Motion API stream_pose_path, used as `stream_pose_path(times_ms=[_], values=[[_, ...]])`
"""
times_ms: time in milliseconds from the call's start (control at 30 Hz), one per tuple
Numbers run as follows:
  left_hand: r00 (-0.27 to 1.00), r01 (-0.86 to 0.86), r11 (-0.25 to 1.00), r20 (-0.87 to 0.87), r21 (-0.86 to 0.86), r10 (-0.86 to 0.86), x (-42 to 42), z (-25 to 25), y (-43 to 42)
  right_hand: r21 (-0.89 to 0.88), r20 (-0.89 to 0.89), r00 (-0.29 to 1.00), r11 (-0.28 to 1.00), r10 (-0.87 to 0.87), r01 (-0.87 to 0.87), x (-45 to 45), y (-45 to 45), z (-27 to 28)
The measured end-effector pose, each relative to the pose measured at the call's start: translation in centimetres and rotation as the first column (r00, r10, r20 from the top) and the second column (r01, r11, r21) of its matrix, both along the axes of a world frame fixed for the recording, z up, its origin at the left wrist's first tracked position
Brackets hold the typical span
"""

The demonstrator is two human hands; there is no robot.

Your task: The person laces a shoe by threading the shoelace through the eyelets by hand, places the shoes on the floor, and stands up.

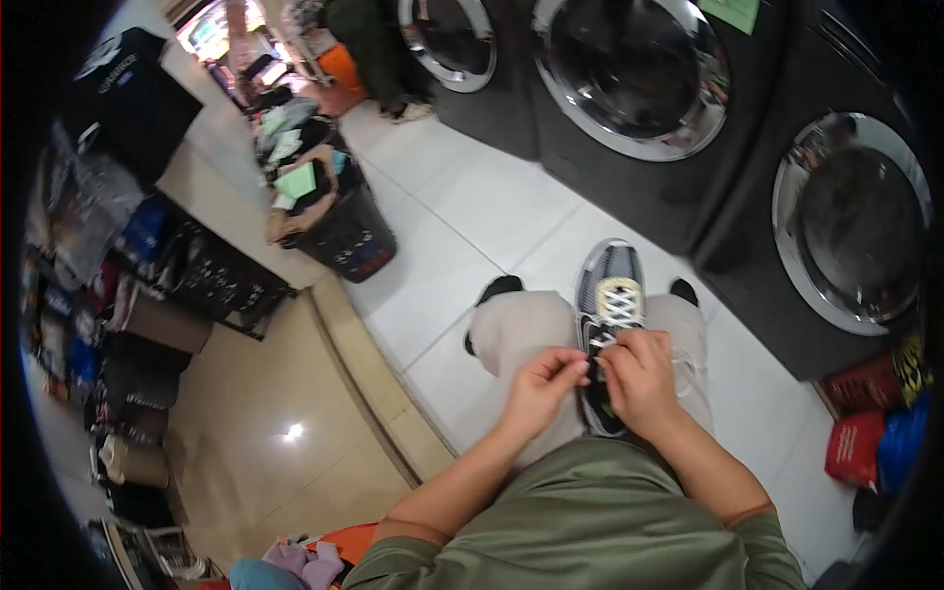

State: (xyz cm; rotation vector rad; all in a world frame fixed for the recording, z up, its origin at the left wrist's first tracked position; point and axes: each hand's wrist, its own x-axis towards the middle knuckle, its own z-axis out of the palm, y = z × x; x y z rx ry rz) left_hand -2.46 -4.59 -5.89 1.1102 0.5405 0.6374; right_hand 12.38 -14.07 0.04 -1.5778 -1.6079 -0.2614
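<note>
A grey and black sneaker point(612, 280) with a pale tongue rests between the knees, its toe pointing away from me. White shoelace point(619, 307) crosses its front part, and a loose length of lace loops out beside my right hand point(641, 379). That hand lies over the shoe's opening, thumb and fingers pinched on the lace. At the shoe's left edge, my left hand point(549, 385) is closed in a pinch, its fingertips close to those of the right. Whatever is between the left fingertips is too small to make out.
Dark front-loading washing machines point(629, 79) line the right side. A black basket point(344, 231) heaped with clothes stands ahead on the left, near a floor step point(364, 374). Another person's legs point(364, 49) show at the back. Red and blue bags point(855, 447) lie at the right.
</note>
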Motion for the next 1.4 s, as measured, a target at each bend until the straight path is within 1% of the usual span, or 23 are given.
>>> stream_pose_path(times_ms=[33, 67, 200, 300, 333, 433, 467, 500, 533, 567, 600, 667, 700, 767, 800, 867, 900, 1033, 1067, 1167, 1267, 1367, 1400], values=[[1.000, 0.012, 1.000, 0.004, 0.016, -0.012, 0.1, 0.1, 0.0, -0.013, 0.003, 1.000, 1.000, -0.006, 0.006, -0.1, 0.1, 0.2], [0.999, 0.029, 0.999, 0.024, -0.014, -0.029, 0.1, 0.3, 0.1, -0.033, 0.007, 1.000, 0.999, -0.019, 0.019, 0.0, 0.1, 0.3], [0.999, 0.018, 0.998, 0.032, -0.057, -0.016, 0.1, 0.0, 0.0, -0.131, -0.108, 0.993, 0.989, 0.051, -0.065, 0.7, -0.3, 0.4], [0.999, -0.018, 0.998, 0.035, -0.058, 0.020, 0.3, -0.4, -0.3, -0.123, -0.163, 0.986, 0.992, 0.018, -0.039, 0.5, 0.0, -0.2], [1.000, -0.008, 0.999, 0.002, -0.040, 0.008, 0.2, -0.5, -0.2, -0.145, -0.202, 0.979, 0.989, 0.006, -0.036, 0.4, -0.1, -0.1], [0.997, -0.070, 0.997, -0.026, -0.026, 0.069, 0.3, -1.1, -0.7, -0.097, -0.234, 0.972, 0.995, -0.011, -0.012, 0.2, 0.1, -1.0], [0.996, -0.080, 0.997, -0.025, -0.010, 0.080, 0.2, -1.0, -1.0, -0.098, -0.231, 0.972, 0.995, -0.038, 0.016, 0.1, 0.0, -1.2], [0.994, -0.103, 0.994, 0.034, 0.042, 0.102, 0.2, -0.8, -1.5, -0.098, -0.225, 0.972, 0.994, -0.067, 0.046, 0.1, 0.1, -1.4], [0.993, -0.120, 0.980, 0.011, 0.157, 0.120, 0.2, -1.1, -1.7, -0.114, -0.158, 0.985, 0.992, -0.077, 0.059, 0.2, 0.0, -1.5], [0.989, -0.139, 0.952, -0.005, 0.273, 0.146, 0.2, -1.3, -1.8, -0.127, -0.088, 0.993, 0.990, -0.077, 0.066, 0.3, -0.1, -1.6], [0.985, -0.153, 0.898, -0.013, 0.412, 0.174, 0.4, -0.9, -1.9, -0.127, -0.086, 0.993, 0.990, -0.076, 0.064, 0.2, -0.3, -1.8], [0.967, -0.184, 0.724, -0.010, 0.665, 0.255, 0.4, 0.8, -2.2, -0.131, -0.176, 0.983, 0.991, -0.049, 0.026, 0.4, -0.6, -1.9], [0.962, -0.185, 0.699, -0.018, 0.691, 0.272, 0.3, 0.9, -2.4, -0.123, -0.213, 0.976, 0.992, -0.034, 0.007, 0.4, -0.6, -1.8], [0.945, -0.191, 0.640, -0.038, 0.744, 0.326, 0.3, 1.0, -2.6, -0.112, -0.195, 0.980, 0.993, -0.047, 0.025, 0.4, -0.5, -2.0], [0.942, -0.200, 0.571, -0.003, 0.796, 0.334, 0.3, 1.1, -2.4, -0.103, -0.189, 0.981, 0.994, -0.047, 0.028, 0.3, -0.3, -2.0], [0.938, -0.204, 0.463, 0.037, 0.862, 0.344, 0.3, 1.7, -2.2, -0.101, -0.065, 0.996, 0.993, -0.060, 0.053, 0.2, -0.3, -1.8], [0.935, -0.210, 0.406, 0.061, 0.890, 0.350, 0.4, 1.8, -2.2, -0.097, 0.002, 0.998, 0.993, -0.063, 0.063, 0.3, -0.3, -1.5], [0.950, -0.182, 0.365, 0.068, 0.913, 0.303, 0.2, 1.8, -2.1, -0.149, 0.249, 0.968, 0.985, -0.044, 0.083, 0.3, -0.9, -0.1], [0.950, -0.192, 0.347, 0.086, 0.918, 0.299, 0.1, 1.7, -2.0, -0.147, 0.241, 0.969, 0.985, -0.053, 0.090, 0.4, -0.9, -0.3], [0.950, -0.219, 0.312, 0.128, 0.925, 0.286, 0.2, 1.3, -1.8, -0.149, 0.085, 0.994, 0.986, -0.061, 0.073, 0.7, -0.5, -0.9], [0.945, -0.234, 0.305, 0.143, 0.923, 0.293, 0.1, 1.0, -1.8, -0.161, 0.166, 0.986, 0.987, 0.034, -0.007, 1.3, -0.4, -0.8], [0.947, -0.226, 0.268, 0.147, 0.936, 0.287, -0.1, 1.0, -1.7, -0.178, 0.237, 0.970, 0.984, 0.056, -0.013, 1.5, -0.2, -0.3], [0.948, -0.218, 0.256, 0.142, 0.942, 0.284, -0.2, 1.1, -1.7, -0.177, 0.217, 0.976, 0.984, 0.026, 0.013, 1.3, -0.1, -0.3]])
